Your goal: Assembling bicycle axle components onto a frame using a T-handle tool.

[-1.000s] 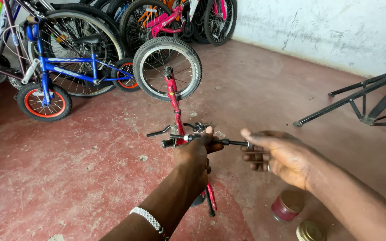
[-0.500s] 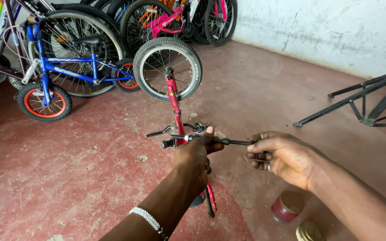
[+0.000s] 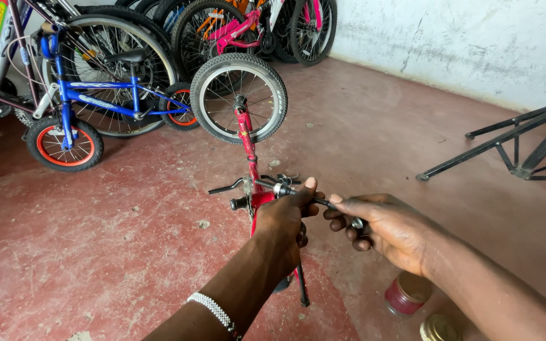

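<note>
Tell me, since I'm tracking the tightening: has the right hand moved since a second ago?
Yes, slightly. The right hand has curled tighter on the tool, fingers drawn in, judged against the red tin.

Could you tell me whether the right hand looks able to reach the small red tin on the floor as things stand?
Probably yes, but not freely: the red tin sits just below the right hand with nothing between, yet that hand's grip is closed on a dark tool.

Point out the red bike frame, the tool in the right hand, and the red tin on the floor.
Red bike frame (image 3: 246, 136), head view, on the fork leg.
Tool (image 3: 325, 203), head view, on its thin shaft.
Red tin (image 3: 404, 295), head view, on its side.
</note>
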